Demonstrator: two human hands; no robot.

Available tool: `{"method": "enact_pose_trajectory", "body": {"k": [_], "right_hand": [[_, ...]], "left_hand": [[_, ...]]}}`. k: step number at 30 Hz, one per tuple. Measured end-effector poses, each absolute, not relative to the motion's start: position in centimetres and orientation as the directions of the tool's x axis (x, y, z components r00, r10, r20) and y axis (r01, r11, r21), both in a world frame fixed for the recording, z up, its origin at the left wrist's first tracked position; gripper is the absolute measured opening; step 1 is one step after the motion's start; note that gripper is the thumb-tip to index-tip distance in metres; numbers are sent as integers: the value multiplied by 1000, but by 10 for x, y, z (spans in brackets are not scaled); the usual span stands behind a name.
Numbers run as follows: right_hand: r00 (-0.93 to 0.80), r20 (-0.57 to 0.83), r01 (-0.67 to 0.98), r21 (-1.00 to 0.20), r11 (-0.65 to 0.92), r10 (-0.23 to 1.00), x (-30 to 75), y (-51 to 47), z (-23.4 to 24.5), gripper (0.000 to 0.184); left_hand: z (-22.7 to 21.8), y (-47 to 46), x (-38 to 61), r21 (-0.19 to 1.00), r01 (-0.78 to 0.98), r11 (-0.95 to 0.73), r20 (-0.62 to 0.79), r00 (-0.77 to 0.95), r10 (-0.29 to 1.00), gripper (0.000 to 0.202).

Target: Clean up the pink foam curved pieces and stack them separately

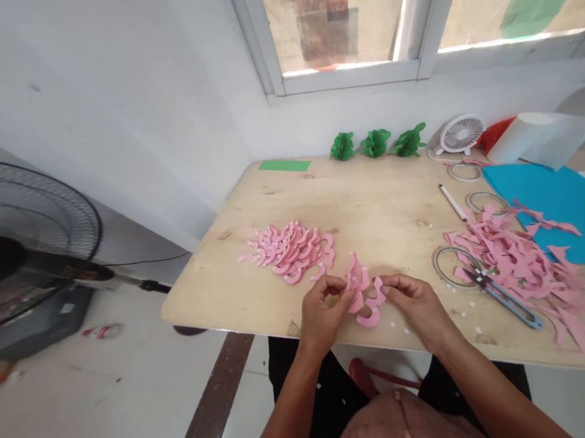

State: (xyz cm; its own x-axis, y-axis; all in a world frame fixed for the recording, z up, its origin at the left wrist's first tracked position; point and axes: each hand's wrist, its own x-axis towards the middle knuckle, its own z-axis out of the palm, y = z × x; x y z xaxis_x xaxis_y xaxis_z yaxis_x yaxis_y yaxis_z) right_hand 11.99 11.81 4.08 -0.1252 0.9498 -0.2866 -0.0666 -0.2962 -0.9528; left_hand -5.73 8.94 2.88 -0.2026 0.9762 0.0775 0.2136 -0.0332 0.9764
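Note:
My left hand (326, 310) pinches a bunch of curved pink paper pieces (355, 281) above the front edge of the table. Facing it, my right hand (416, 304) has thumb and fingers closed on the end of a wavy pink paper strip (373, 303), which hangs between the hands. Whether the strip is joined to the bunch I cannot tell. Just beyond my left hand lies a heap of scalloped pink paper pieces (294, 249), some with small white patches. Tiny white bits are scattered near my right hand.
Pink paper scraps (515, 257) cover the right side of the table (216, 271), with a blue-handled cutter or scissors (513, 303), tape rings (456, 267), a pen (452, 202) and blue sheets (556, 194). Green paper shapes (376, 143) and a small fan (461, 134) stand at the back.

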Motion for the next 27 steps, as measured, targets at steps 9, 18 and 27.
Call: {"method": "enact_pose_trajectory", "body": {"k": [9, 18, 27], "right_hand": [[-107, -266, -45, -961, -272, 958, 119, 117, 35, 28], [-54, -265, -2, -964, -265, 963, 133, 114, 35, 29], [-93, -256, 13, -967, -256, 962, 130, 111, 51, 32]], "left_hand": [[31, 87, -47, 983, 171, -64, 98, -199, 975, 16], [33, 94, -65, 899, 432, -69, 194, -253, 948, 11], [53, 89, -43, 929, 366, -49, 70, -45, 997, 15]]}}
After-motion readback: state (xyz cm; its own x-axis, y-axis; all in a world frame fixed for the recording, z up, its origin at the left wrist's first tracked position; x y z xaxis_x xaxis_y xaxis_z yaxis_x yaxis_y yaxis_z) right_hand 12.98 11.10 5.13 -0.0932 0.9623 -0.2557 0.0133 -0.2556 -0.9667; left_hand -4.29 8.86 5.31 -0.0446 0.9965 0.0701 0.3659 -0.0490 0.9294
